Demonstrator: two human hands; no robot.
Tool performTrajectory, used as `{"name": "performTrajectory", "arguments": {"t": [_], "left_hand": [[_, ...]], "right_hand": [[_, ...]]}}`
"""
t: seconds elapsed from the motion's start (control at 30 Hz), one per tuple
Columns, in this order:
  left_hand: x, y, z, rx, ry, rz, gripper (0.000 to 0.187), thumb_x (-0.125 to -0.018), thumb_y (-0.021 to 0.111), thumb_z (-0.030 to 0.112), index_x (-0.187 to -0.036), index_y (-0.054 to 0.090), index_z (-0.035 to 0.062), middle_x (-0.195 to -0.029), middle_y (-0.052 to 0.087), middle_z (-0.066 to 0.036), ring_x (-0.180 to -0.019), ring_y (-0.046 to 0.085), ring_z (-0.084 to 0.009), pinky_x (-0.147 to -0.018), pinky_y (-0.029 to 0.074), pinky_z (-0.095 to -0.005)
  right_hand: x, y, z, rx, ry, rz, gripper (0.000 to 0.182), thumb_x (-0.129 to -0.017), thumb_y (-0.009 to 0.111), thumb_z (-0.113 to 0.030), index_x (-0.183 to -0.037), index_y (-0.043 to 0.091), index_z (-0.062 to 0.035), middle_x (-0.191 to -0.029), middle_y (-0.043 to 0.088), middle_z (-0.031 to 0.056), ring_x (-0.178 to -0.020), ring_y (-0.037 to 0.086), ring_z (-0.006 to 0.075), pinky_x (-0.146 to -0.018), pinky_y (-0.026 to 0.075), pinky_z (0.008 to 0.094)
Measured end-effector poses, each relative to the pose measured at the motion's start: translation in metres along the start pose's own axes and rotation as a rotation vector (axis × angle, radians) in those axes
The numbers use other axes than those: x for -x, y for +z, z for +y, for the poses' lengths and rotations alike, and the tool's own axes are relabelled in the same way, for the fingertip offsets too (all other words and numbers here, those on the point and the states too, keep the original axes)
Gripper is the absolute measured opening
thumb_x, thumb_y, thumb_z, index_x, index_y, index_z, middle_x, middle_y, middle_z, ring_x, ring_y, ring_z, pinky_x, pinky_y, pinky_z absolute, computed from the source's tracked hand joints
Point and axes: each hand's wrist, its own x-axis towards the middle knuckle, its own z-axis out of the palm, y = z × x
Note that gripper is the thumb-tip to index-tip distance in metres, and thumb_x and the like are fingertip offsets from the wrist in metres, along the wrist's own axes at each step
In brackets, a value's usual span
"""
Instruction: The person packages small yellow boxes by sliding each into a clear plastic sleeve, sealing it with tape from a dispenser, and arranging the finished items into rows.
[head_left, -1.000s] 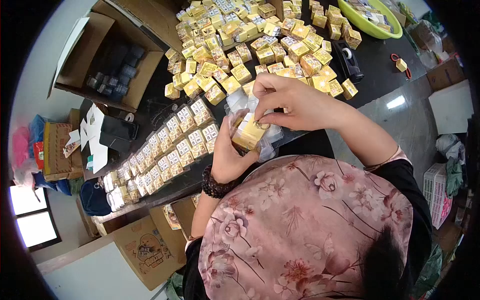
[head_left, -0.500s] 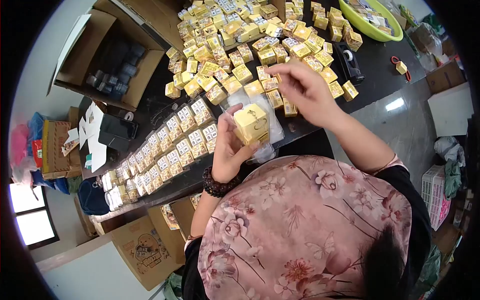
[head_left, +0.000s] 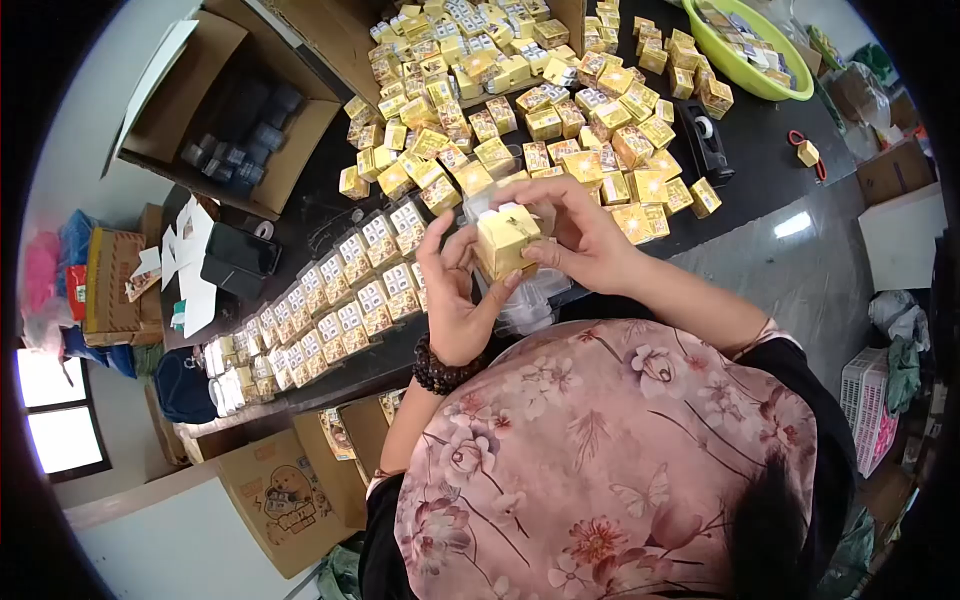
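Note:
Between both hands is a small yellow box (head_left: 506, 240), held above the table's front edge. My left hand (head_left: 462, 290) grips it from the left and below, thumb along its lower side. My right hand (head_left: 580, 238) closes on its right side, with the thumb against the front face and the fingers over the back. A small dark chain-like item lies at the top of the box; its kind is too small to tell. Clear plastic packaging (head_left: 530, 305) sits just under the hands. Behind them spreads a pile of small yellow boxes (head_left: 493, 155).
Two rows of packed boxes (head_left: 350, 320) line the front left of the black table. An open carton (head_left: 170, 100) with clear containers stands far left, near a black phone (head_left: 240, 255). A tape dispenser (head_left: 708, 145), a green basin (head_left: 745, 60) and red-handled scissors (head_left: 820, 165) are on the right.
My right hand has come down and left from over the pile onto the yellow box. The left hand still holds the box; the view has shifted slightly.

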Motion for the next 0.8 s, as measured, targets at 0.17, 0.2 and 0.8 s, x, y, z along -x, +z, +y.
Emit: {"name": "performTrajectory", "arguments": {"t": [0.17, 0.2, 0.8], "left_hand": [[-0.004, 0.004, -0.003, -0.058, 0.153, -0.035, 0.083, -0.077, 0.068, -0.015, -0.141, 0.02, 0.0069, -0.134, 0.04, -0.015, -0.125, 0.048, -0.0271, -0.104, 0.04, -0.0405], [-0.004, 0.005, 0.005, -0.052, 0.104, -0.069, 0.078, -0.077, 0.069, -0.014, -0.138, 0.026, 0.0058, -0.134, 0.039, -0.015, -0.124, 0.049, -0.0269, -0.103, 0.043, -0.0397], [0.0, 0.01, 0.01, -0.047, 0.002, -0.122, 0.059, -0.084, 0.061, -0.013, -0.127, 0.026, 0.0073, -0.136, 0.04, -0.017, -0.122, 0.052, -0.0267, -0.091, 0.053, -0.0335]], "right_hand": [[0.006, 0.008, -0.005, -0.151, -0.082, 0.139, 0.051, -0.086, 0.066, 0.001, -0.128, 0.039, -0.0089, -0.136, 0.045, 0.0169, -0.128, 0.046, 0.0258, -0.104, 0.04, 0.0389], [0.008, 0.005, -0.006, -0.07, -0.083, 0.112, 0.046, -0.086, 0.067, -0.002, -0.125, 0.044, -0.0073, -0.134, 0.047, 0.0171, -0.125, 0.048, 0.0259, -0.103, 0.041, 0.0383], [-0.002, -0.003, -0.042, 0.351, 0.259, -0.003, 0.013, -0.084, 0.069, -0.003, -0.097, 0.067, -0.0027, -0.101, 0.062, 0.0053, -0.085, 0.055, 0.0103, -0.073, 0.045, 0.0249]]}}
